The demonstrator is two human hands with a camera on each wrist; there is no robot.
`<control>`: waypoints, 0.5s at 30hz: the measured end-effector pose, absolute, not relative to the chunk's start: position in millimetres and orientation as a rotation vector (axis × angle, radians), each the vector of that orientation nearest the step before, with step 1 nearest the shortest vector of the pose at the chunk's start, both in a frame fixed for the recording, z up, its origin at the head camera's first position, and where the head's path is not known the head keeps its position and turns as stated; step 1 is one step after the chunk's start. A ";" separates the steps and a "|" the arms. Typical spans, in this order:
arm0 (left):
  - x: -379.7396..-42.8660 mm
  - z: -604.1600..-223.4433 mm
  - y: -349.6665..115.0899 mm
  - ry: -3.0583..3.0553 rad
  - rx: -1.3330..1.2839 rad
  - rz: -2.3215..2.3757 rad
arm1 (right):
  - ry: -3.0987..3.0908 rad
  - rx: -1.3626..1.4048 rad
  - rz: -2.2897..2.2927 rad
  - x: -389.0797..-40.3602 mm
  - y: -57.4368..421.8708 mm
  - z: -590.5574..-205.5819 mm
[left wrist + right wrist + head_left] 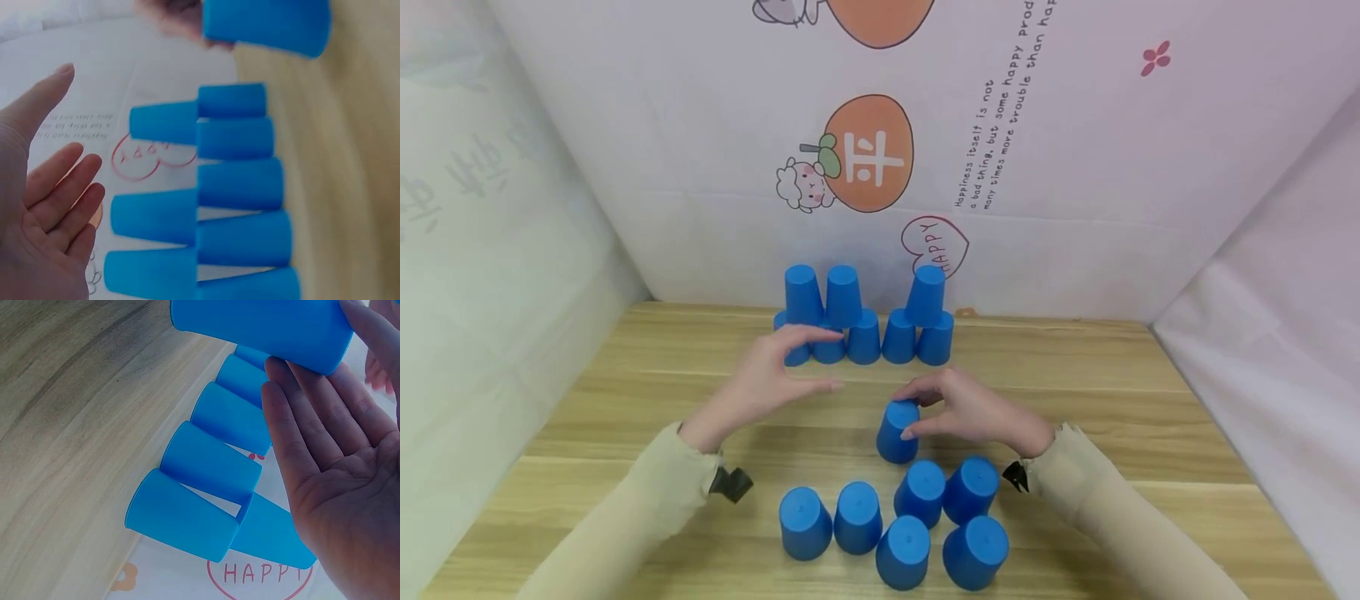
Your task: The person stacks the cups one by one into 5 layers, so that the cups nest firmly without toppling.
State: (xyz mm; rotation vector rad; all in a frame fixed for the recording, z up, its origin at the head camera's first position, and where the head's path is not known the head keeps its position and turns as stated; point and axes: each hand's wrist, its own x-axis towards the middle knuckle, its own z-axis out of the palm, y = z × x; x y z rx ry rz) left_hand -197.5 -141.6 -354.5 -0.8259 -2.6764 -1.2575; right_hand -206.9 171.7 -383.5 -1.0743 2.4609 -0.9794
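My right hand [973,410] pinches an upside-down blue plastic cup [895,440] near its closed end, between thumb and fingers. In the right wrist view that cup [262,331] spans the top, against the fingertips. My left hand [763,383] is held with thumb and fingers spread apart and nothing between them. It stands just in front of the left part of a two-level cup wall, hiding some lower cups. Several upside-down cups [863,340] form the bottom row. Three more sit on top: two side by side at left [844,297], one at right [927,297], with a gap between.
Several loose upside-down blue cups [904,557] stand near the front of the wooden table [1075,517], below the right hand. A white printed cloth [1060,250] hangs behind the cup wall, with more white cloth [1285,317] at the sides.
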 end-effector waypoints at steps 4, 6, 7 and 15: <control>-176.7 -367.8 -143.7 -2.678 -0.851 -1.319 | 2.461 -1.073 -0.984 -207.1 171.7 -383.4; -167.4 -373.8 -145.6 -2.666 -0.851 -1.368 | 2.464 -1.072 -0.986 -207.2 171.8 -383.6; -163.5 -377.7 -146.9 -2.657 -0.851 -1.389 | 2.467 -1.074 -0.985 -207.2 171.9 -383.8; -134.8 -402.9 -161.8 -2.664 -0.899 -1.590 | 2.474 -1.061 -0.983 -205.8 171.6 -385.3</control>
